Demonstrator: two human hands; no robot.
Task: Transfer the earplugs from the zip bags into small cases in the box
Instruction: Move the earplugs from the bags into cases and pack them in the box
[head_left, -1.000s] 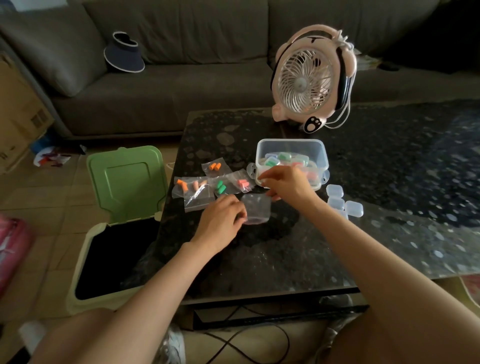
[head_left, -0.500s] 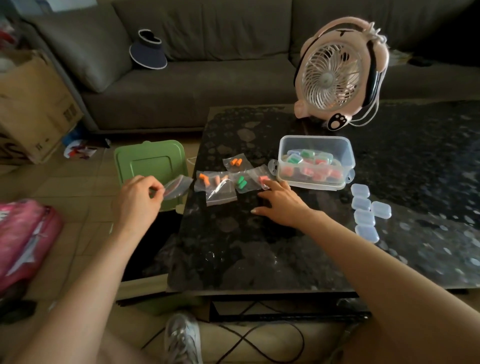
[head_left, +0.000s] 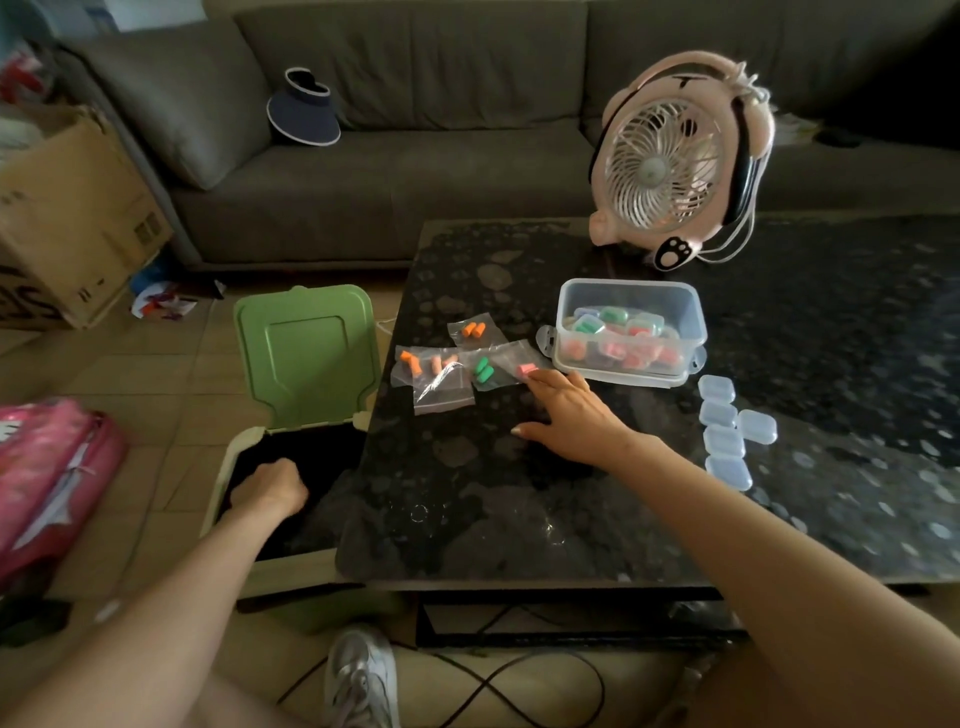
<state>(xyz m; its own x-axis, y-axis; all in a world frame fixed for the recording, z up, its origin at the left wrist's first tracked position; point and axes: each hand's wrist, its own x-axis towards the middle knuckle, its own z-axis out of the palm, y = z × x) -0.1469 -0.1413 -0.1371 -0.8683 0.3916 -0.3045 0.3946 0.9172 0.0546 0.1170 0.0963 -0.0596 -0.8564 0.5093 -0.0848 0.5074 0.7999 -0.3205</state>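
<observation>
On the dark table (head_left: 467, 499), a clear box (head_left: 631, 297) holds filled small cases (head_left: 613, 335).

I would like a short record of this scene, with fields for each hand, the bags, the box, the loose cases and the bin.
left hand: over the open bin, fingers curled; any content hidden
right hand: on the table, fingertips touching the pink-plug bag
bags: left of the box, with orange, green and pink plugs
box: clear, holds filled cases
cases: five loose, right of the box
bin: beside the table, lid raised
</observation>
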